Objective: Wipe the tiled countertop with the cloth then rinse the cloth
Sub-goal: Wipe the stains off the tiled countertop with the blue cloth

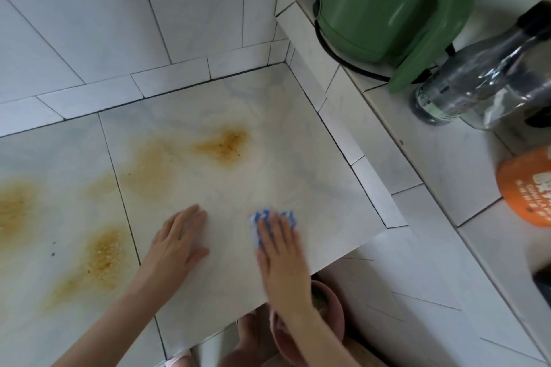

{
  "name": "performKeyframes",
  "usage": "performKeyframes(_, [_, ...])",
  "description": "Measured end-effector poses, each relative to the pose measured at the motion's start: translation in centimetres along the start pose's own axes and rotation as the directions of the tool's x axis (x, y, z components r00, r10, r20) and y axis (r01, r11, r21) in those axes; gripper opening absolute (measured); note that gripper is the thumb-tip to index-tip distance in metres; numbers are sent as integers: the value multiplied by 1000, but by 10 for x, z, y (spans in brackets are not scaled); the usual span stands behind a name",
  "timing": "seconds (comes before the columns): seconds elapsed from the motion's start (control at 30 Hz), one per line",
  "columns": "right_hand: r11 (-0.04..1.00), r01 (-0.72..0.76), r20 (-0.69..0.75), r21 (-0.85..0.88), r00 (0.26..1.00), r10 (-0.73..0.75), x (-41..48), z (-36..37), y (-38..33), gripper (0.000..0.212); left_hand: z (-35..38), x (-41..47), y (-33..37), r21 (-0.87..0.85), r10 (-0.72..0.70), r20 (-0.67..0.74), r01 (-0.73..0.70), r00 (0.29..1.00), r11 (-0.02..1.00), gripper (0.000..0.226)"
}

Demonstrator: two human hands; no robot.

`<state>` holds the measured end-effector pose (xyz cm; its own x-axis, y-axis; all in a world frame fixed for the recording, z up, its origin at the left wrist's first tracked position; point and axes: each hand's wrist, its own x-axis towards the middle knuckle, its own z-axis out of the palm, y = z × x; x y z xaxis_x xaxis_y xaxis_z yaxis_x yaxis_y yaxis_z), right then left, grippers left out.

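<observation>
Blue-and-white cloth [288, 218] is lying on the tiled table [268, 167] near its front edge. The right hand [280, 256] is pressing it flat with straight fingers, curling round nothing. At 9 o'clock from the cloth, the left hand [179, 243] is resting palm-down and spread on bare tile. A brown stain [224, 144] is showing at 11 o'clock. A green jug [381, 9] and a clear bottle [465, 89] are standing at 1 o'clock on the raised ledge [432, 158].

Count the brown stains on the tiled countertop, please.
4. A dark stain near the back wall; a paler stain to its left; a cut-off stain at the picture's left edge; a crumbly stain left of the left hand. More may lie beyond the frame.
</observation>
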<state>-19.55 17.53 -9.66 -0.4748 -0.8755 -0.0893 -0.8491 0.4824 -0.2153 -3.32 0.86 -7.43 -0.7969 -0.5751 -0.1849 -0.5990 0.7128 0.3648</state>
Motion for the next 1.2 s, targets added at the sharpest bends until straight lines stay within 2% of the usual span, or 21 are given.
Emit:
performKeyframes(0.1, [990, -131, -7, -62, 991, 131, 42, -9, 53, 54, -1, 1, -2, -16, 14, -5, -14, 1000, 1000, 74])
performKeyframes(0.2, [966, -252, -47, -56, 967, 250, 81, -17, 89, 60, -2, 2, -1, -49, -5, -25, 3, 1000, 999, 69])
performKeyframes(0.37, [927, -375, -72, 8, 924, 374, 106, -15, 75, 59, -2, 2, -1, -62, -5, -34, 3, 999, 998, 62])
performKeyframes(0.43, [947, -322, -85, 1, 943, 321, 107, -12, 48, 56, -2, 2, -2, -78, -4, -39, 1, 999, 997, 59])
performKeyframes(0.53, [990, -139, -98, 6, 985, 139, 96, 1, 0, 53, -3, 2, -4, -76, 9, -46, -13, 999, 997, 56])
performKeyframes(0.63, [998, 61, -29, 12, 998, -61, 69, 8, -36, 52, -5, 3, -3, -66, 16, -41, -19, 999, 998, 59])
performKeyframes(0.7, [984, 174, 13, -28, 985, -173, 60, 8, -32, 52, -6, 3, -3, -69, 18, -44, -21, 999, 997, 60])
performKeyframes(0.77, [977, 210, 33, -41, 977, -209, 63, 4, -8, 53, -6, 4, -4, -64, 35, -56, -39, 998, 997, 62])
performKeyframes(0.87, [998, 29, 20, -55, 999, -28, 84, -7, 47, 56, -7, 7, -5, -66, 37, -71, -42, 997, 997, 62])
performKeyframes(1.0, [981, -170, -24, -97, 985, 168, 115, -25, 99, 62, -7, 11, -5, -60, 24, -75, -29, 997, 998, 62])
performKeyframes(1.13, [913, -408, -94, -17, 910, 404, 149, -22, 88, 64, -9, 16, -9, -57, 2, -89, -7, 996, 998, 59])
performKeyframes(1.2, [917, -398, -79, -18, 915, 395, 163, -20, 68, 57, -9, 18, -10, -73, -11, -96, 4, 995, 997, 60])
